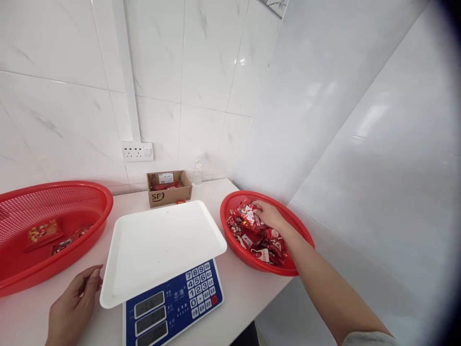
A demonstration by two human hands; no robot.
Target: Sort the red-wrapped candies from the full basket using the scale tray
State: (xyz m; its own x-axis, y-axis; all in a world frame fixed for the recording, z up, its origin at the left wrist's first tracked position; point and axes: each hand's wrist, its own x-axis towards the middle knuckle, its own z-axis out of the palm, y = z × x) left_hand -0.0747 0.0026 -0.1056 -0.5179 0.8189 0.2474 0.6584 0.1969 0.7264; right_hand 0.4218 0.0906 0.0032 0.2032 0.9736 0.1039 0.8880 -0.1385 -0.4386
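Note:
My right hand [268, 215] reaches into the smaller red basket [304, 230] on the right and closes its fingers on red candy packets [247, 214] at the top of the pile. My left hand [74, 307] rests on the white table beside the left edge of the scale's white tray [158, 245], fingers loosely curled with nothing in them. The tray sits on a blue electronic scale [175, 302] with a keypad and displays facing me.
A large red basket [72, 192] at the left holds a few red packets [43, 231]. A small cardboard box [168, 188] with red packets stands at the back by the tiled wall, near a clear bottle [197, 173]. A wall socket [137, 151] hangs above.

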